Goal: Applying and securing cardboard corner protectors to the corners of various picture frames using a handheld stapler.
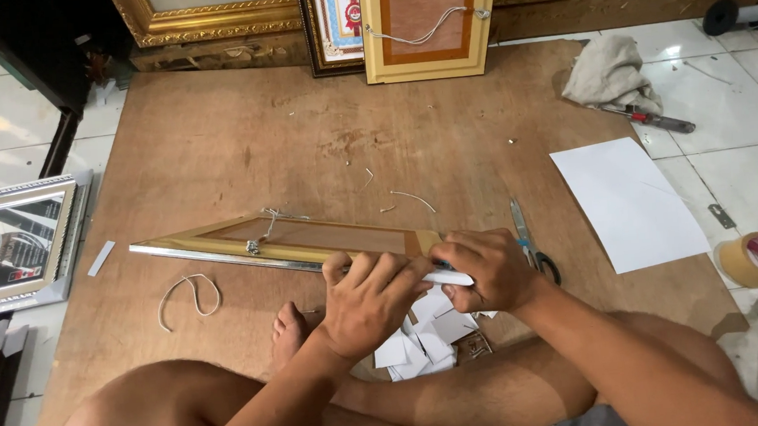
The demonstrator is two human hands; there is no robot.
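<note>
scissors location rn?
Head view: the scissors lie on the wooden board, just beyond the right hand, left of the white paper sheet.

Under your hands the picture frame (pixel 283 242) shows a glossy, metallic-looking gold edge and a matt brown board back, lying on a rough, scuffed plywood sheet (pixel 302 129) beside smooth white paper (pixel 627 200), crumpled grey cloth (pixel 609 72) and glossy floor tiles (pixel 749 160).
</note>
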